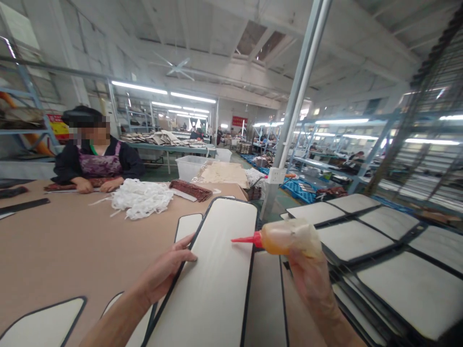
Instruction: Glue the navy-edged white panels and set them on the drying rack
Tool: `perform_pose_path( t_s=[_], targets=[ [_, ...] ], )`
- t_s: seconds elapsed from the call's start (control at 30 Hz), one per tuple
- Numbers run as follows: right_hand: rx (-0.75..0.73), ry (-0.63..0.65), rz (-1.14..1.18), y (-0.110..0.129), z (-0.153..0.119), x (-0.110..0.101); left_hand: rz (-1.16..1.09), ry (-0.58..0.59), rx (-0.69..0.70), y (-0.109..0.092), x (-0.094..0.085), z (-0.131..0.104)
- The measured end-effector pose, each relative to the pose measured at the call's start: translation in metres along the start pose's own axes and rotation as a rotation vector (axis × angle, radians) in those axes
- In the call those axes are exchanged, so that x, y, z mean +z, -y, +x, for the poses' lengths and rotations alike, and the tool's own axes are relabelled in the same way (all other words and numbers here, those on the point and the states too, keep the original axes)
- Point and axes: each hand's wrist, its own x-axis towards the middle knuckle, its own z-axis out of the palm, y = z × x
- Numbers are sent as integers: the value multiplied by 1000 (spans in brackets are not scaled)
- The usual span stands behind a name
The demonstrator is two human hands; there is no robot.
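A long cream panel with a dark edge and rounded corners (213, 274) stands tilted up in front of me. My left hand (168, 270) grips its left edge, thumb on the cream face and fingers behind. In my right hand (309, 274) is a clear squeeze bottle (289, 236) of amber liquid, held sideways. Its red pointed nozzle (248, 239) reaches left over the panel's upper face; whether the tip touches cannot be told. Behind and below lie more panels of the same kind, one to the right (265, 294) and one at the lower left (43, 323).
A heap of white strips (142, 198) and a brown patterned bundle (191, 190) lie on the brown table (90, 250). Across it sits a co-worker (101, 161) with hands on a patterned piece. Stacked cream panels (408, 289) fill the right. A metal post (294, 106) rises ahead.
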Motion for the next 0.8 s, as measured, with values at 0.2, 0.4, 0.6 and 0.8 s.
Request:
perform_pose_path(
  t_s=[0.2, 0.4, 0.6, 0.8],
  targets=[
    [158, 181, -73, -6, -39, -13, 7, -50, 40, 2, -7, 5],
    [32, 52, 2, 6, -18, -1, 5, -25, 32, 1, 0, -4],
    [231, 236, -11, 2, -52, -1, -17, -19, 57, 2, 0, 2],
    [199, -174, 112, 28, -53, -20, 0, -47, 30, 10, -4, 19]
  ],
)
